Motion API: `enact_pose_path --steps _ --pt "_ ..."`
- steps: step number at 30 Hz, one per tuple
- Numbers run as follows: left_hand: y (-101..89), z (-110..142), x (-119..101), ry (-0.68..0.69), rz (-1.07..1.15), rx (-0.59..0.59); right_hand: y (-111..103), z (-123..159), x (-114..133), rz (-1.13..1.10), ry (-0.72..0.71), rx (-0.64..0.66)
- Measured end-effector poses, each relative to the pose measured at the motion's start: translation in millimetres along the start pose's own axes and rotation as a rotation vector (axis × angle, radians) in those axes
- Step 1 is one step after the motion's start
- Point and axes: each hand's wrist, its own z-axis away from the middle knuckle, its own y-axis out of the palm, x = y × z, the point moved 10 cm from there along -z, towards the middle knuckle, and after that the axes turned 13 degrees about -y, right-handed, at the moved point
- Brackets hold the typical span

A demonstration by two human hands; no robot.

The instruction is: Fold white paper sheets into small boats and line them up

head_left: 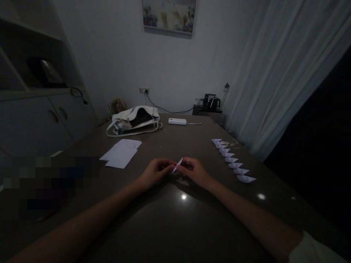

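Between my two hands, just above the middle of the table, is a small piece of folded white paper, tilted on its edge. My left hand pinches its left side between thumb and fingers. From the right, my right hand grips it the same way, thumb close to the other hand's fingertips. Its exact folds are too small to make out. Off to the right, several folded paper boats stand in a slanting row. Flat white paper sheets lie in a loose pile to the left.
A white handbag with its strap rests at the back left of the dark table. Near the far edge lies a white power bank with a short cable. A black kettle stands beyond the table.
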Motion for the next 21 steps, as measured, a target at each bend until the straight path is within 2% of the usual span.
enact_pose_path --steps 17,21 --pt "4.7 0.6 1.0 0.006 0.0 0.052 -0.2 -0.3 1.8 0.004 -0.022 0.013" --pt "4.6 0.9 -1.0 0.021 -0.055 0.032 -0.3 -0.8 2.4 0.005 -0.015 0.007"
